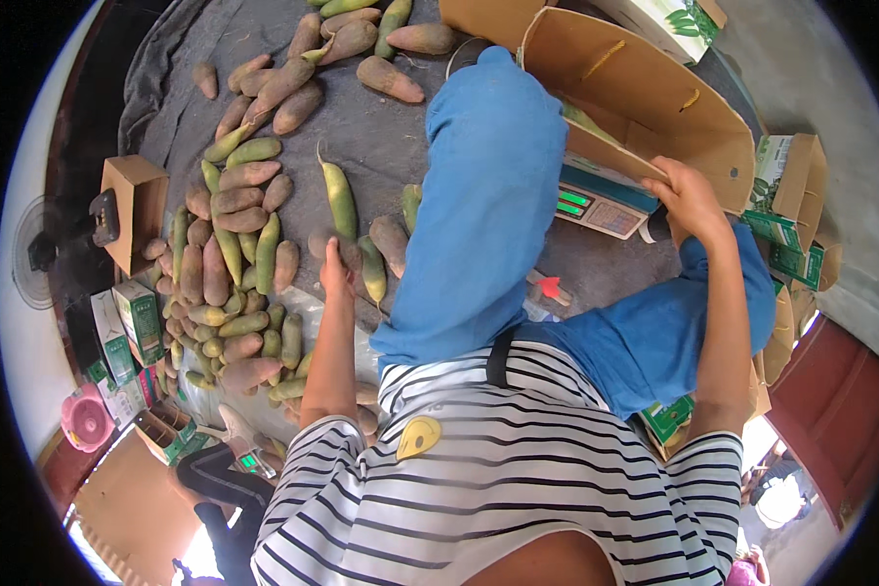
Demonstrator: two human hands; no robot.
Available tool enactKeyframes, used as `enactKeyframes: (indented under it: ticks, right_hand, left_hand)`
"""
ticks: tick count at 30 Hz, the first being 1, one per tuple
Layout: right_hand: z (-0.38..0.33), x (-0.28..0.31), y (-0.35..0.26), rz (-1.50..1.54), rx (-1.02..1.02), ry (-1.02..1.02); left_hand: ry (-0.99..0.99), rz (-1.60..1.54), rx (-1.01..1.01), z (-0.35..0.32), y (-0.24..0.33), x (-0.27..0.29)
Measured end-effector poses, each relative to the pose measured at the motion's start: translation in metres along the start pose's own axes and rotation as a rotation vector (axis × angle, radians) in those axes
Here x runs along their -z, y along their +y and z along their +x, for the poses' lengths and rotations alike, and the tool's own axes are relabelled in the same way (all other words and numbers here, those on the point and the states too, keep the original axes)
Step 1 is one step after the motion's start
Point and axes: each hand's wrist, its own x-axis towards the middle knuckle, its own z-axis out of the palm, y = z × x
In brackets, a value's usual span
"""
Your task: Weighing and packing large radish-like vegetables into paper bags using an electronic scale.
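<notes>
Left hand (336, 266) has its fingers wrapped round a brownish radish (334, 244) at the near edge of the radish heap (234, 254), bare dark mat (381, 137) beyond. Right hand (689, 200) pinches the cardboard box (645, 93) rim, above the scale (596, 207).

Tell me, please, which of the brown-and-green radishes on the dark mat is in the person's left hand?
The brownish radish gripped by the left hand, just left of the blue trouser leg; the other radishes lie untouched on the mat.
</notes>
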Motion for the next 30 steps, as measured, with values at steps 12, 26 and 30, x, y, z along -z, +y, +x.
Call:
enactKeyframes:
  ticks: [12,26,30]
  right_hand:
    - [-0.004,-0.002,-0.001,0.018,0.019,0.006]
    - [0.0,-0.005,0.006,0.016,0.061,-0.003]
    - [0.0,-0.006,0.01,0.048,0.103,0.026]
  left_hand:
    - [-0.572,0.091,-1.423,-0.277,0.216,-0.171]
    - [-0.592,0.044,-1.792,-0.317,0.21,-0.219]
    - [-0.414,0.191,-1.54,-0.236,0.209,-0.166]
